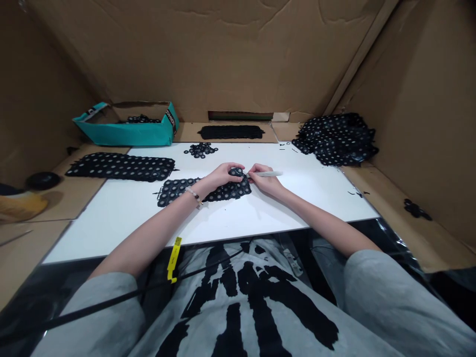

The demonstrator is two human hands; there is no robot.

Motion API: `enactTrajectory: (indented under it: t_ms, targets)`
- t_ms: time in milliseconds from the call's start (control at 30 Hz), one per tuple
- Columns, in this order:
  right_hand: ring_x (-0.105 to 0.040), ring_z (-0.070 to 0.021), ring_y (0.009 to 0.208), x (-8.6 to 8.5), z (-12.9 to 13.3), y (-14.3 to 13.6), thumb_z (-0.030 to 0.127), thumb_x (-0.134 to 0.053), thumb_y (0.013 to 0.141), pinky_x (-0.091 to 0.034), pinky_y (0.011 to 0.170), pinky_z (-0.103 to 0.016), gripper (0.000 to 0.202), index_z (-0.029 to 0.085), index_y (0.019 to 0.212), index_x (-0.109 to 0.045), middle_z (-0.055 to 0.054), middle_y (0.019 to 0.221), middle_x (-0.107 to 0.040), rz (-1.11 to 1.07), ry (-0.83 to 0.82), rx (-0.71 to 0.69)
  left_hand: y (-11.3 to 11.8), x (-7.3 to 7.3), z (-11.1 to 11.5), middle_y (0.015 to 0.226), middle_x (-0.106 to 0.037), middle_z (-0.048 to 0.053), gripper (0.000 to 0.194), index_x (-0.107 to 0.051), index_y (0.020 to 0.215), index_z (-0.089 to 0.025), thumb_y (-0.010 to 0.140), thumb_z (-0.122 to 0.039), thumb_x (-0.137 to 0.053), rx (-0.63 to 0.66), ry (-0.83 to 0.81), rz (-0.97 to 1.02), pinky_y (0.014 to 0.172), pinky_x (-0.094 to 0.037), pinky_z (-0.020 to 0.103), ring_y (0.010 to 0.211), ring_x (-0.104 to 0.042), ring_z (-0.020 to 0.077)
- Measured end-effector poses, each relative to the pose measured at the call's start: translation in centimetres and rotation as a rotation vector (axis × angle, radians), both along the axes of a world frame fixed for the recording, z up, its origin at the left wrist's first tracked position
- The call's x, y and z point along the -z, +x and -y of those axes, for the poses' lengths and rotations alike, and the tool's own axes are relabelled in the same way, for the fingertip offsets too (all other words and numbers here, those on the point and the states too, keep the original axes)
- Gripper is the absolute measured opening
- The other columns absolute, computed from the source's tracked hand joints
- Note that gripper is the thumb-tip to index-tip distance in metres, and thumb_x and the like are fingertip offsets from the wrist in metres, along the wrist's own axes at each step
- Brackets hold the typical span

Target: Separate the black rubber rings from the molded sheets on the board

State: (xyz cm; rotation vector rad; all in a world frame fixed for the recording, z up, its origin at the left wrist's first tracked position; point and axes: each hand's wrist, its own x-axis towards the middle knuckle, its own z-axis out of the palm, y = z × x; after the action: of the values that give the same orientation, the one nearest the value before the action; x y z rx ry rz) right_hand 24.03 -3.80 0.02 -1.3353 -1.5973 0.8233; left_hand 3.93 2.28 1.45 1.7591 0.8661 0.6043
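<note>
A black rubber sheet of joined rings (174, 188) lies on the white board in front of me. My left hand (225, 176) grips its right end between thumb and fingers, lifting that end a little. In my right hand (266, 179) is a slim white pen-like tool (271, 173), held like a pencil, its tip against the sheet's right edge beside my left fingertips. Whether the tip is a blade cannot be made out. Just behind lies a small heap of loose black rings (201, 150).
Another ring sheet (122, 166) lies left, and a dark stack (232, 132) sits at the back. A teal box (126, 133) holding black pieces stands back left. A black heap of perforated sheets (336, 139) is back right. Cardboard walls (223, 59) enclose the white board (305, 198).
</note>
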Motion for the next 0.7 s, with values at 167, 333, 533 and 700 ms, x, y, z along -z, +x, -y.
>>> enactTrajectory:
  t_ms: [167, 333, 533, 700]
  targets:
    - [-0.066, -0.0176, 0.070, 0.0, 0.3, -0.3, 0.029, -0.056, 0.083, -0.048, 0.068, -0.030, 0.012, 0.021, 0.074, -0.057, 0.000, 0.070, -0.069, 0.026, 0.046, 0.001, 0.1, -0.1, 0.0, 0.115, -0.072, 0.009, 0.061, -0.069, 0.121, -0.016, 0.064, -0.033, -0.081, 0.012, 0.027, -0.026, 0.102, -0.046, 0.041, 0.107, -0.065, 0.0263]
    - [-0.067, -0.0162, 0.070, -0.6, -0.8, 1.1, 0.027, -0.064, 0.079, -0.053, 0.070, -0.029, 0.013, 0.020, 0.070, -0.058, -0.002, 0.074, -0.071, -0.161, -0.106, -0.029, -0.5, -0.1, -1.0, 0.115, -0.073, 0.011, 0.052, -0.072, 0.111, -0.017, 0.066, -0.042, -0.079, -0.073, 0.226, -0.170, 0.099, -0.047, 0.038, 0.107, -0.064, 0.0282]
    - [-0.065, -0.0134, 0.073, -1.7, -2.6, 0.8, 0.026, -0.073, 0.071, -0.055, 0.075, -0.026, 0.018, 0.019, 0.064, -0.057, -0.003, 0.078, -0.070, -0.461, -0.274, -0.067, -1.0, 0.5, -2.0, 0.093, -0.075, 0.007, 0.035, -0.072, 0.086, -0.018, 0.074, -0.050, -0.068, -0.074, 0.294, -0.236, 0.091, -0.047, 0.037, 0.091, -0.064, 0.0260]
    - [-0.054, -0.0116, 0.064, -0.5, -3.3, -0.8, 0.030, -0.067, 0.070, -0.046, 0.064, -0.025, 0.016, 0.019, 0.067, -0.056, 0.002, 0.068, -0.060, -0.342, -0.186, -0.051, -0.9, 0.4, -1.8, 0.087, -0.073, 0.005, 0.039, -0.071, 0.082, -0.017, 0.072, -0.055, -0.067, -0.029, 0.265, -0.186, 0.087, -0.046, 0.035, 0.086, -0.061, 0.0239]
